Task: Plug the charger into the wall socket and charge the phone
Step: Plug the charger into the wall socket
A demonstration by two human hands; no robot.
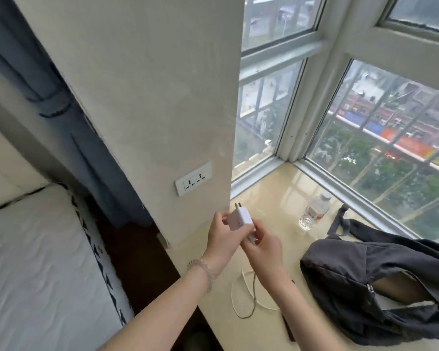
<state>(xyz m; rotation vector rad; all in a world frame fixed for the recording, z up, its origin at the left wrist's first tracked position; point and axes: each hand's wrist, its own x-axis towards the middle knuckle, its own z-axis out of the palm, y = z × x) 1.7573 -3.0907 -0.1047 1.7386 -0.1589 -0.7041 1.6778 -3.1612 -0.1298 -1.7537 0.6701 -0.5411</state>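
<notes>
A white charger block (239, 218) with two metal prongs pointing up-left is held above the sill. My left hand (223, 238) grips its body. My right hand (262, 245) pinches the white cable plug (252, 238) at the charger's lower end. The white cable (243, 292) hangs down and loops on the sill beneath my wrists. The wall socket (193, 179), a white double outlet, sits on the beige wall just up and left of the charger. A dark edge under my right forearm (289, 328) may be the phone; I cannot tell.
A black backpack (380, 287) lies open on the marble window sill (276, 198) to the right. A clear water bottle (314, 211) stands near the window corner. A white bed (36, 262) and blue curtain (91, 153) are on the left.
</notes>
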